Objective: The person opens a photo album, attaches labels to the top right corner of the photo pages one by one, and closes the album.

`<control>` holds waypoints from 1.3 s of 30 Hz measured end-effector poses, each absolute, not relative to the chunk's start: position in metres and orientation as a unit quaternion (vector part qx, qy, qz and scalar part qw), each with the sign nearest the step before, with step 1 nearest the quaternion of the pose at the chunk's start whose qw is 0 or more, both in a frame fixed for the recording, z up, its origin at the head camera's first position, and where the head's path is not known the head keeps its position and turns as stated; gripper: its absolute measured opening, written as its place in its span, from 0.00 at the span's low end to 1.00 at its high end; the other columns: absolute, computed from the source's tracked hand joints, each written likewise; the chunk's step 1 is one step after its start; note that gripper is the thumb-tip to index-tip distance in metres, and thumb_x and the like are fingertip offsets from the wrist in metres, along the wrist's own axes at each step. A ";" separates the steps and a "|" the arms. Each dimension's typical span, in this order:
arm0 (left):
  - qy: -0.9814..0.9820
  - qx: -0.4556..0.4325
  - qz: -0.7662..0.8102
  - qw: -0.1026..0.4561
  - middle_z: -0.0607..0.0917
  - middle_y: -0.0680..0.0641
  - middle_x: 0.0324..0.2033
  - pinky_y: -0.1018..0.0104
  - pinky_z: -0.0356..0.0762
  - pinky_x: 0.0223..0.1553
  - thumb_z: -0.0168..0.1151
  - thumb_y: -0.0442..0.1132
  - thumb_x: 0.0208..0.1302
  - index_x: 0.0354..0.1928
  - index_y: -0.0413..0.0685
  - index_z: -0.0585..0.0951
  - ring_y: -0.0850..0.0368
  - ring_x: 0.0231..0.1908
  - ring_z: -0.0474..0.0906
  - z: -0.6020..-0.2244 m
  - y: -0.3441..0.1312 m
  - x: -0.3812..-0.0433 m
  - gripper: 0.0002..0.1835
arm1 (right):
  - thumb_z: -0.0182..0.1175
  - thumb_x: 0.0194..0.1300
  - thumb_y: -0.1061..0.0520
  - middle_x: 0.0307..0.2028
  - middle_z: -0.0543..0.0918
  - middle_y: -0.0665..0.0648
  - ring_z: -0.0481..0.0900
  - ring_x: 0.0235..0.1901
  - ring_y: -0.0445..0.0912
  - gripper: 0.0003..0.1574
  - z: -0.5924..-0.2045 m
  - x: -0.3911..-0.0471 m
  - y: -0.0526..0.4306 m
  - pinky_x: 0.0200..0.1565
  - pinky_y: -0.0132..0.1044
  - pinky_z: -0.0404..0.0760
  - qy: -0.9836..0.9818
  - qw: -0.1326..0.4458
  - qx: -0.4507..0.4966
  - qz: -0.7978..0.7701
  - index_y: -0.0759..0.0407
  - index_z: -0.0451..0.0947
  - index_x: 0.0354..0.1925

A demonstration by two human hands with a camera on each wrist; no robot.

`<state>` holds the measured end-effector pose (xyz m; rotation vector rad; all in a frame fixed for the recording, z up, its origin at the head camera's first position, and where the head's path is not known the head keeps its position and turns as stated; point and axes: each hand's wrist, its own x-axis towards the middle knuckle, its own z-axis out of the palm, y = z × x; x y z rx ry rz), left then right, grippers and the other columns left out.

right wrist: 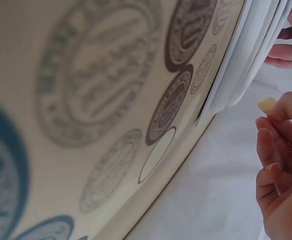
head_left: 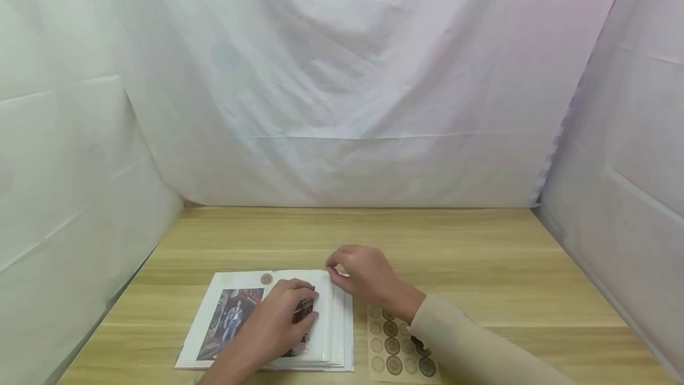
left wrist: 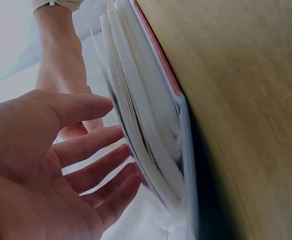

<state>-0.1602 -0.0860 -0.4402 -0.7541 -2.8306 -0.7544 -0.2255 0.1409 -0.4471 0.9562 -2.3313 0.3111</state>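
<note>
A photo album (head_left: 200,328) lies spread on the table, its left page bearing a street photo (head_left: 233,321) and a round brown sticker (head_left: 266,278) near the top. My left hand (head_left: 275,319) rests on the right page with fingers slightly spread, partly covering another photo (head_left: 303,312). In the left wrist view, the fingertips of my left hand (left wrist: 51,165) touch the page from above. Over the album's upper right corner, my right hand (head_left: 366,272) pinches a small beige sticker (right wrist: 267,104) between thumb and forefinger. The sticker's face is not visible.
Right of the album lies a sheet of round stickers (head_left: 378,346), in brown, pale and blue-grey prints, partly under the right forearm. One blank round (right wrist: 157,155) shows on it. A small dark object (head_left: 420,346) lies there by the sleeve. White cloth (head_left: 342,106) walls surround the wooden table (head_left: 481,266).
</note>
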 end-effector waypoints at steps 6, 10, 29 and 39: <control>-0.930 -0.263 -0.252 0.045 0.89 0.49 0.56 0.46 0.85 0.60 0.79 0.38 0.64 0.50 0.44 0.91 0.48 0.60 0.82 -0.440 -0.085 -0.161 0.14 | 0.76 0.65 0.53 0.36 0.92 0.40 0.88 0.34 0.34 0.04 -0.448 -0.229 0.135 0.31 0.30 0.85 -0.879 0.292 0.367 0.090 0.44 0.91 0.39; -0.929 -0.270 -0.250 0.046 0.89 0.48 0.56 0.46 0.85 0.61 0.78 0.38 0.64 0.50 0.44 0.91 0.47 0.60 0.82 -0.441 -0.083 -0.161 0.14 | 0.75 0.66 0.54 0.36 0.92 0.40 0.87 0.32 0.34 0.04 -0.450 -0.230 0.132 0.29 0.30 0.83 -0.882 0.288 0.363 0.088 0.43 0.91 0.39; -0.924 -0.285 -0.237 0.093 0.89 0.49 0.53 0.52 0.85 0.60 0.79 0.36 0.61 0.48 0.47 0.91 0.49 0.57 0.83 -0.444 -0.077 -0.158 0.13 | 0.71 0.70 0.53 0.35 0.90 0.40 0.83 0.29 0.34 0.04 -0.450 -0.229 0.131 0.29 0.29 0.82 -0.898 0.233 0.367 0.066 0.42 0.91 0.39; -0.923 -0.292 -0.234 0.090 0.89 0.49 0.53 0.52 0.86 0.59 0.79 0.37 0.60 0.48 0.47 0.91 0.50 0.55 0.83 -0.443 -0.075 -0.157 0.14 | 0.72 0.71 0.51 0.40 0.91 0.39 0.86 0.34 0.34 0.05 -0.450 -0.226 0.135 0.32 0.30 0.85 -0.907 0.178 0.374 0.073 0.40 0.93 0.42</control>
